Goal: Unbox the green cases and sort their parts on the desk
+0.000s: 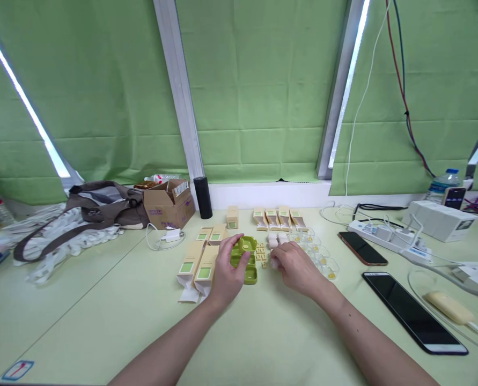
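Observation:
My left hand [228, 268] curls around the left side of an olive-green plastic case [247, 244], thumb and fingers on its edge. More green compartments [250, 275] lie just below it on the table. My right hand [297, 267] is closed, its fingertips pinching a small pale pink cylinder [275, 262], partly hidden by the fingers. Similar pale pink cylinders [272, 239] stand just beyond that hand. Between my hands, small yellowish square pieces [260, 249] sit in rows. Clear plastic domes [322, 253] with yellow bits inside lie to the right of my right hand.
Beige boxes with green windows [187, 267] lie left of my left hand; several more beige packets [279, 219] stand at the back. A cardboard box [169, 206], black cylinder [203, 197] and bag [102, 206] are at left. Phones [411, 308] and a power strip [389, 240] occupy the right.

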`<state>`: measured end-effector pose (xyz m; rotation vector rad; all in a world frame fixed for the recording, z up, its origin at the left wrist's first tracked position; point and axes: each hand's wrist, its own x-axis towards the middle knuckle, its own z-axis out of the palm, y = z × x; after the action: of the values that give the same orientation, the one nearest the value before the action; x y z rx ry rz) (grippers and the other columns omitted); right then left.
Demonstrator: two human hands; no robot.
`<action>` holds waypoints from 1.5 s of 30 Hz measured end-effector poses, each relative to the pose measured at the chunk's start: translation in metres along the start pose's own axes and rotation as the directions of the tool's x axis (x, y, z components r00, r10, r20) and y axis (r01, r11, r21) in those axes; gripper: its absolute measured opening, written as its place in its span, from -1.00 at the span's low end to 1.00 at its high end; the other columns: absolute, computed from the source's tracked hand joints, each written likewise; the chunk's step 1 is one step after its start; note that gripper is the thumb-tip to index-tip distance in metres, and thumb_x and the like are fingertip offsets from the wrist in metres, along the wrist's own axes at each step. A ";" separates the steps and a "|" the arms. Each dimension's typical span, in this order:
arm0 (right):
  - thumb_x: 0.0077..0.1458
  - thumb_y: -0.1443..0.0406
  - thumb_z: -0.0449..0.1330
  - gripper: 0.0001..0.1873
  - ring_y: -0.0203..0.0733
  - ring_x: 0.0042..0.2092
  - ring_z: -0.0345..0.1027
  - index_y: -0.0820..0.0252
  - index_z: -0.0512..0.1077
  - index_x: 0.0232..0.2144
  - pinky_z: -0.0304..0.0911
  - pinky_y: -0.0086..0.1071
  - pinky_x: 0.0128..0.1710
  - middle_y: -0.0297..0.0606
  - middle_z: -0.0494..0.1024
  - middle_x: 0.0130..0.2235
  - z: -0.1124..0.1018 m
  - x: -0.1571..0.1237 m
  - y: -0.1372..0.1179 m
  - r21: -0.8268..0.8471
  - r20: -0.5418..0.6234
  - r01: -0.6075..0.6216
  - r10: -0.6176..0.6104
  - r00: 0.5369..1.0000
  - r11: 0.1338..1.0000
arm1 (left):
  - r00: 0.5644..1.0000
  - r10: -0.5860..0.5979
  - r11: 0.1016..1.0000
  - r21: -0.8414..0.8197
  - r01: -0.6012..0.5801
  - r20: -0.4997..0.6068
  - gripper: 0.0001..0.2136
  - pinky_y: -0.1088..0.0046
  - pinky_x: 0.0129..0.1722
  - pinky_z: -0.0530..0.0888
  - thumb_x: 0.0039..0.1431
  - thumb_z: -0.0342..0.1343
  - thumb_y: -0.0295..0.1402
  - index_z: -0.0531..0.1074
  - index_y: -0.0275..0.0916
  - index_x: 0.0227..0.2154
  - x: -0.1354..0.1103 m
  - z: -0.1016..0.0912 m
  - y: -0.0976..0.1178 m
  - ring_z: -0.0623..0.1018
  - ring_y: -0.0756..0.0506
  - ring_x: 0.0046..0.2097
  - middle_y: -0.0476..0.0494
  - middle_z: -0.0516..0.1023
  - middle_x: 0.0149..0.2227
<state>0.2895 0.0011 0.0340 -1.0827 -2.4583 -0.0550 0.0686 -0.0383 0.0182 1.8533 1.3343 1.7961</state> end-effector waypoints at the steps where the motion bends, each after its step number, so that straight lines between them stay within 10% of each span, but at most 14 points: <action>1: -0.13 0.66 0.11 -0.66 -0.11 -0.24 0.38 0.17 0.43 -0.40 0.08 -0.31 -0.15 -0.23 0.56 -0.33 -0.001 0.000 0.000 -0.006 0.014 0.006 -0.006 1.000 1.000 | 1.000 -0.001 1.000 0.001 0.001 -0.001 -0.63 0.17 0.22 0.44 0.36 0.19 -0.16 0.44 -0.10 0.17 0.000 0.000 0.000 0.49 -0.22 0.18 -0.22 0.49 0.12; 45: -0.03 0.55 0.24 -0.70 0.02 -0.02 0.34 0.17 0.56 -0.25 0.05 -0.20 -0.12 -0.11 0.60 -0.14 0.003 0.001 0.003 -0.224 0.070 -0.021 0.037 0.997 0.974 | 1.000 0.019 1.000 0.000 -0.019 0.012 -0.64 0.13 0.26 0.41 0.37 0.17 -0.19 0.44 -0.10 0.17 0.000 -0.001 0.002 0.48 -0.24 0.21 -0.23 0.47 0.14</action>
<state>0.2896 0.0048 0.0311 -1.2337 -2.5476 -0.2938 0.0691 -0.0399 0.0197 1.8801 1.3171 1.7916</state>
